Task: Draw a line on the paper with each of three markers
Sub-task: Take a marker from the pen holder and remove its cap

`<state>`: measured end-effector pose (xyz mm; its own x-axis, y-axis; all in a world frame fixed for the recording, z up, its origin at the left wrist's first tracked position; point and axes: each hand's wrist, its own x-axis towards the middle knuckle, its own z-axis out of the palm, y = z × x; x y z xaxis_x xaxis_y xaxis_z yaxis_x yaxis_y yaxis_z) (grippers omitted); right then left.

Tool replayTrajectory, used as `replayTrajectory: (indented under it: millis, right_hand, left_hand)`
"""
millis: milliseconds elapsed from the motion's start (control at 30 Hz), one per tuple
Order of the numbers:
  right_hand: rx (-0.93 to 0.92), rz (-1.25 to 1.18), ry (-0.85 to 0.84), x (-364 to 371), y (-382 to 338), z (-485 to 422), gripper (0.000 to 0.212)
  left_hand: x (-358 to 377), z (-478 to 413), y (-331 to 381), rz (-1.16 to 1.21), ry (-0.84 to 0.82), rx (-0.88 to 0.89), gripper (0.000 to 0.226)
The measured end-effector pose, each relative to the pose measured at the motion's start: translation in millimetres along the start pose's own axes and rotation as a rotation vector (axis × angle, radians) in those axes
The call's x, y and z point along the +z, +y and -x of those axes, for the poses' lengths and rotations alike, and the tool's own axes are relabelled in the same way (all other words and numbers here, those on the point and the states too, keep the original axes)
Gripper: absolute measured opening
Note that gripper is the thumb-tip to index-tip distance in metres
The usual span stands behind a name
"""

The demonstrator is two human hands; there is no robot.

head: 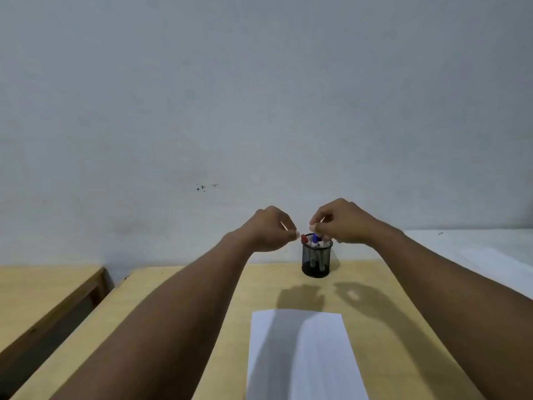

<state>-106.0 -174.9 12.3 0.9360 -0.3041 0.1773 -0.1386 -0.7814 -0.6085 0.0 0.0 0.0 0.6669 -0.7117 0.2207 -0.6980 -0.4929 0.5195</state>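
**Both hands over the pen cup**

Here's the black mesh pen cup [316, 259], standing upright on the pale wooden desk [202, 327], and everything hangs around it. Inside it stand the markers: a blue-capped marker [315, 238] pokes up out of the middle of the cup, a red-capped marker [304, 238] leans at the cup's left rim, and pale barrels show through the mesh lower down. How many markers are in there in all, I can't tell from this distance.

The right hand [343, 222] is directly above the cup, fingers curled in tight, the fingertips pinched together right at the top of the blue-capped marker; it looks like contact, though a firm grip is hard to make out. The left hand [272, 230] hovers just left of the cup, thumb and forefinger drawn to a narrow pinch beside the red cap, holding nothing that can be seen.

Nearer the camera than the cup lies the sheet of white paper [302, 356], flat on the desk, unmarked where visible, with the shadows of both arms across it. Both forearms reach past the paper's edges toward the cup. Behind the cup rises a plain grey wall [259, 96]. Left of the cup, well apart, sits a second wooden desk [43, 290]; to the right is a white surface [476, 249].
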Motion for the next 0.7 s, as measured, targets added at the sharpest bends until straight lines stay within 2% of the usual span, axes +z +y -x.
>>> replayTrajectory:
  millis: [233, 400, 533, 700]
  right_hand:
    - [0.094, -0.036, 0.131, 17.4, 71.1, -37.3, 0.015]
    - [0.140, -0.058, 0.122, 21.2, 110.5, -64.3, 0.010]
    - [0.168, -0.054, 0.107, 25.7, 127.4, -78.3, 0.011]
    - [0.168, -0.066, 0.087, 33.0, 130.2, -82.2, 0.010]
  left_hand:
    - [62.9, -58.8, -8.6, -0.040, -0.016, -0.041, 0.029]
    - [96.9, -100.9, -9.4, -0.176, 0.027, 0.007, 0.041]
    - [109.9, -119.3, -9.9, -0.282, 0.082, 0.060, 0.034]
    - [110.0, -118.4, -13.1, -0.266, 0.141, 0.058, 0.026]
